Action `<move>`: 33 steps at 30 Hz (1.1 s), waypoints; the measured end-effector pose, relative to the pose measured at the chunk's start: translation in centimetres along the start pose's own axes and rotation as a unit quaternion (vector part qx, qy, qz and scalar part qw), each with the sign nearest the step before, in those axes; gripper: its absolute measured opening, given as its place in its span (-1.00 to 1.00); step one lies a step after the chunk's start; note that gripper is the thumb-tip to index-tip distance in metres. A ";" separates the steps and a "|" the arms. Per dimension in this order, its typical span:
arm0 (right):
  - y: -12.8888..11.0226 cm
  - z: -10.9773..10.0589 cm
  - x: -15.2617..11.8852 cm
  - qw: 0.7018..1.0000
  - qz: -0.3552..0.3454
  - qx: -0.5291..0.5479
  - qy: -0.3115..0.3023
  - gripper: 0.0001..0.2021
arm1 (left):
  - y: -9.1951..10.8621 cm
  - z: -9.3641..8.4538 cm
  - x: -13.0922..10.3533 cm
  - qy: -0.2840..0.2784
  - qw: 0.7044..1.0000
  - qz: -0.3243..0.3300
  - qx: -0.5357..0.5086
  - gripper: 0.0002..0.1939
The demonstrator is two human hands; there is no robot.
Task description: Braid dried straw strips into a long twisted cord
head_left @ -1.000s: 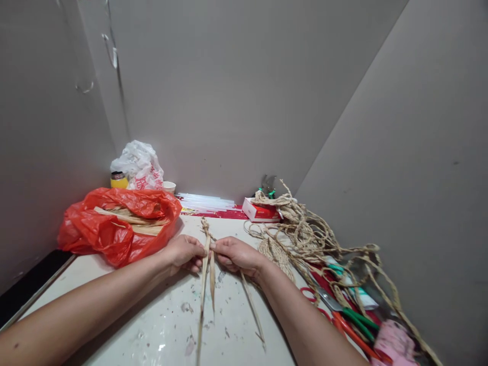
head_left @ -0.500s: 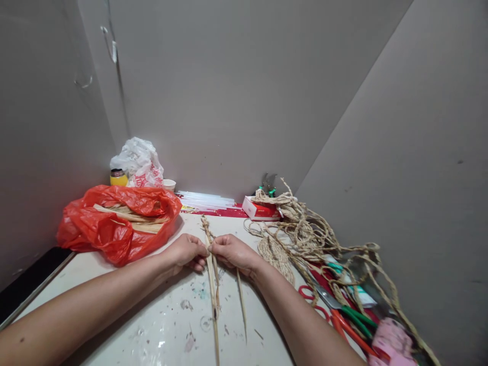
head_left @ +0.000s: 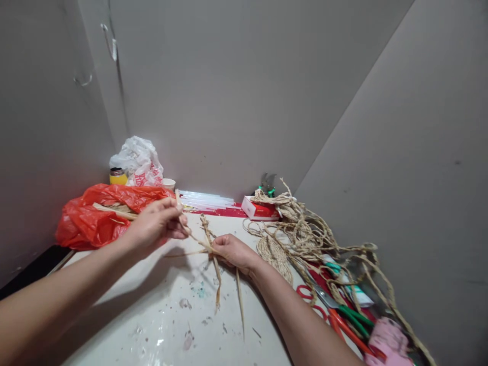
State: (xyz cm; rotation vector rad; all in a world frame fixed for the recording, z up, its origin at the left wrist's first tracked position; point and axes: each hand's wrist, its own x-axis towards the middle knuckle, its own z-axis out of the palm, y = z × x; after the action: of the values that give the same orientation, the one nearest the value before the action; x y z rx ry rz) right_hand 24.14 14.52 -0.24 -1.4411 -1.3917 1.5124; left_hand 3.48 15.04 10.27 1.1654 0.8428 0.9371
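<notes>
Over the middle of the table, a small knotted braid of dry straw strands [head_left: 206, 226] has several loose ends. My right hand [head_left: 232, 250] is closed, pinching the braid just below its knotted top. To its left and higher, my left hand [head_left: 163, 219] grips one straw strand [head_left: 195, 238], which runs taut from the braid and sticks up above the fingers. Other loose ends hang toward me, one of them below my right hand [head_left: 240, 302]. Fingers partly hide the pinched spot.
A red plastic bag [head_left: 87, 216] with dry straw lies left, before a white bag [head_left: 137, 155] and yellow jar [head_left: 118, 176]. Clear sticks [head_left: 208, 199] and a red-white box [head_left: 260, 208] stand at the back. Right are heaped rope [head_left: 305, 229], scissors [head_left: 312, 302] and green-handled shears [head_left: 353, 317].
My left hand has moved up and left from beside the braid, drawing a strand out sideways that hung down before. My right hand keeps its pinch in nearly the same place.
</notes>
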 end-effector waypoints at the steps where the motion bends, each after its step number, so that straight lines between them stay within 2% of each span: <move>1: 0.0 0.0 0.0 1.000 0.001 -0.002 0.000 -0.85 | 1.3 -0.8 -0.6 -0.008 1.000 0.013 0.005 -0.88; 4: 0.1 0.1 0.1 1.000 0.003 -0.005 -0.001 -0.86 | 4.7 -3.2 -2.4 -0.008 0.998 0.064 -0.021 -0.88; 7: 0.2 0.1 0.1 1.000 0.002 -0.006 -0.002 -0.86 | 7.4 -5.7 -3.9 0.053 0.988 0.140 -0.018 -0.81; 10: 0.3 0.0 0.2 1.000 -0.004 -0.004 -0.006 -0.80 | 8.7 -8.5 -4.6 0.116 0.984 0.127 0.051 -0.85; 12: 0.3 -0.1 0.1 1.000 -0.008 -0.003 -0.012 -0.76 | 8.5 -10.5 -4.5 0.155 0.974 0.087 0.140 -0.90; 14: 0.4 -0.2 0.1 1.000 -0.011 -0.001 -0.021 -0.73 | 7.6 -12.2 -4.1 0.188 0.936 0.046 0.293 -0.91; 15: 0.4 -0.2 0.1 1.000 -0.012 0.001 -0.026 -0.72 | 6.9 -12.7 -3.8 0.204 0.900 0.029 0.384 -0.91; 16: 0.4 -0.2 0.1 0.999 -0.013 0.004 -0.031 -0.72 | 6.0 -12.9 -3.6 0.244 0.851 0.050 0.463 -0.94; 18: 0.3 -0.2 0.0 0.999 -0.014 0.013 -0.041 -0.70 | 3.8 -12.0 -3.0 0.288 0.771 0.146 0.549 -0.89; 19: 0.3 -0.2 0.0 0.999 -0.014 0.018 -0.046 -0.70 | 2.6 -11.1 -2.7 0.249 0.767 0.168 0.567 -0.86; 20: 0.3 -0.2 0.0 0.998 -0.015 0.023 -0.050 -0.69 | 1.3 -9.8 -2.3 0.196 0.788 0.171 0.559 -0.86; 22: 0.2 -0.2 0.0 0.998 -0.016 0.033 -0.056 -0.68 | -1.3 -6.8 -1.2 0.081 0.850 0.148 0.499 -0.80; 23: 0.2 -0.2 0.0 0.997 -0.018 0.038 -0.058 -0.67 | -2.5 -5.3 -0.6 0.051 0.865 0.137 0.480 -0.79; 25: 0.2 -0.2 0.0 0.997 -0.022 0.046 -0.063 -0.66 | -4.7 -2.6 0.8 0.020 0.876 0.142 0.460 -0.79; 27: 0.3 -0.3 0.0 0.996 -0.026 0.053 -0.067 -0.64 | -6.5 -0.7 2.1 0.005 0.891 0.126 0.436 -0.74; 29: 0.4 -0.4 0.1 0.995 -0.029 0.060 -0.070 -0.63 | -7.9 0.4 3.3 -0.012 0.923 0.078 0.377 -0.72; 33: 0.5 -0.4 0.2 0.994 -0.030 0.074 -0.074 -0.63 | -9.6 1.2 4.6 -0.032 0.982 -0.018 0.186 -0.77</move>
State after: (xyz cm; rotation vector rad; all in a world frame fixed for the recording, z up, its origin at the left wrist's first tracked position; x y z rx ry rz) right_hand 24.61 14.69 -0.66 -1.2080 -1.3640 1.6747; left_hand 7.87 17.59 0.79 1.4877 1.0121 0.7240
